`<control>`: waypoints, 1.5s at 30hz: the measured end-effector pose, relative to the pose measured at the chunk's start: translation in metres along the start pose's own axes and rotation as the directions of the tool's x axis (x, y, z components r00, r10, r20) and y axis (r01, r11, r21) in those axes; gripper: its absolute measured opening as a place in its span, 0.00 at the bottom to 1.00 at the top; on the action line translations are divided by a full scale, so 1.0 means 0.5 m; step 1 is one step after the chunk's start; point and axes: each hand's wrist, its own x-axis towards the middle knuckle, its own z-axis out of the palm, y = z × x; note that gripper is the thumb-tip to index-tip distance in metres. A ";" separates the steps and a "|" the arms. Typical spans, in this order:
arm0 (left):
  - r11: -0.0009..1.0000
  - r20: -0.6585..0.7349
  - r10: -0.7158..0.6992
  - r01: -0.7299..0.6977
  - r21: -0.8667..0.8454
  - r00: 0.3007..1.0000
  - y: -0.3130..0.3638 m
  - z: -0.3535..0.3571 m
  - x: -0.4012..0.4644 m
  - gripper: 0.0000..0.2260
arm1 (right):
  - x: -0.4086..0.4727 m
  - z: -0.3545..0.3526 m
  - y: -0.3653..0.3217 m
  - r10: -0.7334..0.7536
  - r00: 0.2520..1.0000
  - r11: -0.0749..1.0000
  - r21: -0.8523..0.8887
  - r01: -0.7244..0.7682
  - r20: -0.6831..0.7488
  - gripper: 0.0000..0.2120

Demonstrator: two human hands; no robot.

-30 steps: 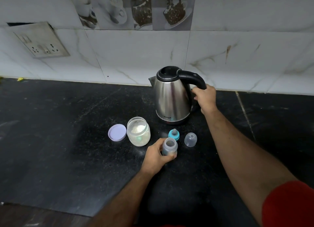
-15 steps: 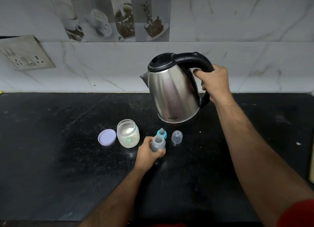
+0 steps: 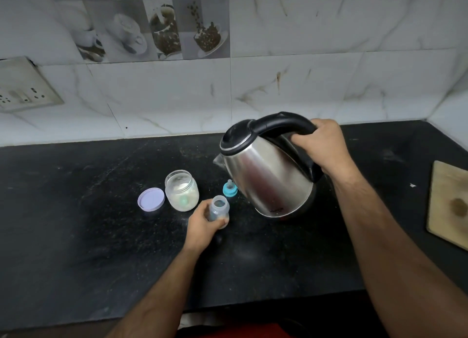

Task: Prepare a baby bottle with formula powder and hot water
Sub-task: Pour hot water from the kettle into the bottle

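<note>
My left hand (image 3: 202, 226) grips a small open baby bottle (image 3: 219, 208) standing on the black counter. My right hand (image 3: 323, 145) holds the black handle of a steel kettle (image 3: 266, 175), lifted and tilted left, its spout above and slightly right of the bottle's mouth. No water shows between spout and bottle. An open glass jar of white formula powder (image 3: 181, 189) with a green scoop inside stands left of the bottle. Its lilac lid (image 3: 151, 199) lies beside it. The teal nipple ring (image 3: 230, 189) sits behind the bottle, partly hidden by the kettle.
A black stone counter (image 3: 76, 223) meets a marble-tiled wall. A socket plate (image 3: 22, 87) is on the wall at the left. A wooden board (image 3: 448, 203) lies at the counter's right edge. The counter's front edge runs close to my body.
My right hand has lifted the kettle off the counter, brought it nearer the bottle and tipped its spout down to the left. The kettle now hides the clear bottle cap. My left hand stays on the bottle.
</note>
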 end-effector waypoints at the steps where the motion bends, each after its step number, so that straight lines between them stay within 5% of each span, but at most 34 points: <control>1: 1.000 0.002 -0.003 0.003 -0.003 1.000 -0.001 -0.005 -0.001 0.23 | -0.007 0.001 0.003 -0.009 1.000 1.000 -0.026 0.009 0.007 0.12; 5: 1.000 0.010 -0.025 0.025 -0.005 1.000 -0.003 -0.021 -0.001 0.24 | -0.030 0.007 0.001 -0.036 0.994 0.996 -0.082 0.044 0.099 0.02; 9: 1.000 0.034 -0.031 0.031 0.008 0.999 -0.003 -0.035 -0.001 0.24 | -0.038 0.017 -0.007 -0.073 0.985 0.976 -0.194 0.103 0.157 0.12; 17: 0.998 0.078 -0.057 0.055 0.017 0.995 0.001 -0.053 -0.001 0.24 | -0.029 0.031 -0.042 -0.102 0.958 0.908 -0.367 0.200 0.269 0.09; 45: 0.994 0.119 -0.106 0.102 0.035 0.987 0.031 -0.069 0.002 0.23 | 0.004 0.067 -0.148 -0.126 0.889 0.784 -0.505 0.361 0.441 0.09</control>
